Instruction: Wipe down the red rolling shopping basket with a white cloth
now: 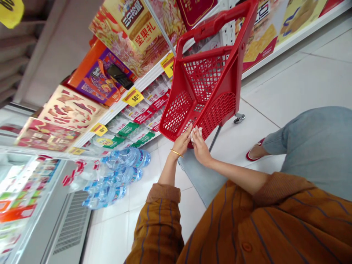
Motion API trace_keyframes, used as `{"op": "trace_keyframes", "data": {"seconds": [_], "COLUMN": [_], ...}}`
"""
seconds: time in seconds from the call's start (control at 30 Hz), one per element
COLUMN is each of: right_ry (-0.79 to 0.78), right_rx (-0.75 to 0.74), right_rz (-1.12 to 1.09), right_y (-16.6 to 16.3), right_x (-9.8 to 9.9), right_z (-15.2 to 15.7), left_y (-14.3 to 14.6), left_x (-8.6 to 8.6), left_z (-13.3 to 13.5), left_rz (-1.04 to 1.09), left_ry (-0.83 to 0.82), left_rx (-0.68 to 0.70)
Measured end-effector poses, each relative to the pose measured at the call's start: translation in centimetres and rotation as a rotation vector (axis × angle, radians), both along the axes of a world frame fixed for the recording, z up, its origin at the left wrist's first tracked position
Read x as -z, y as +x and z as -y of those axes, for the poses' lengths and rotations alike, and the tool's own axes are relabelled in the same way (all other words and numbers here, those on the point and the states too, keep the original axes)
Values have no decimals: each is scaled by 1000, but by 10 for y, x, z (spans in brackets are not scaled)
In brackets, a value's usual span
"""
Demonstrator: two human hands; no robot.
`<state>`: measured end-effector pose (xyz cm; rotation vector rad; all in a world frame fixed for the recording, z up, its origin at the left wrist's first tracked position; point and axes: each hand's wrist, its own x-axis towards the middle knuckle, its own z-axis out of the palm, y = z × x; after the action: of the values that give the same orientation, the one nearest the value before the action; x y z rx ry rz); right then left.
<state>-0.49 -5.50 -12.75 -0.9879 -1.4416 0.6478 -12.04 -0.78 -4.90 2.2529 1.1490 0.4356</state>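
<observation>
My left hand (182,143), with a gold bangle at the wrist, and my right hand (202,151) meet at the near rim of a red shopping basket cart (210,113). Pressed between their fingers is a small crumpled white tissue (195,134). The fingers of both hands are closed on it. The cart has perforated plastic sides, a handle at its far end and a small caster (239,118). No goods show in the part of its inside that I can see.
Store shelves hold nut gift boxes (143,38), a purple and orange box (96,79) with a black phone-like device (120,76) against it, and bottled water (137,113). Large blue water bottles (121,172) stand on the tiled floor (148,190). A cooler (71,220) stands at left.
</observation>
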Motion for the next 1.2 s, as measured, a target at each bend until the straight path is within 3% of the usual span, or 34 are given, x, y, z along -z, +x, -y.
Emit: {"op": "trace_keyframes", "data": {"seconds": [0.23,0.43,0.67,0.9,1.1,1.2], "right_ry": [0,-48,2,95,347,380], "right_rx": [-55,-15,-88,-148,-147,-176], "right_rz": [-1,-6,60,105,248,416], "right_y": [5,-10,-22,-8,24,38], "right_x": [2,1,10,12,-8,-14], "right_z": [12,17,31,45,18,-6], "left_y": [-18,-33,-28,-25,-9,5], "left_x": [-8,7,17,18,24,32], "left_z": [15,34,36,40,49,55], "left_rz": [-46,-143,-93,-53,-15,27], "left_ry": [82,175,211,230,281,346], "left_rx": [-127,-239,-264,-270,-374,-472]}}
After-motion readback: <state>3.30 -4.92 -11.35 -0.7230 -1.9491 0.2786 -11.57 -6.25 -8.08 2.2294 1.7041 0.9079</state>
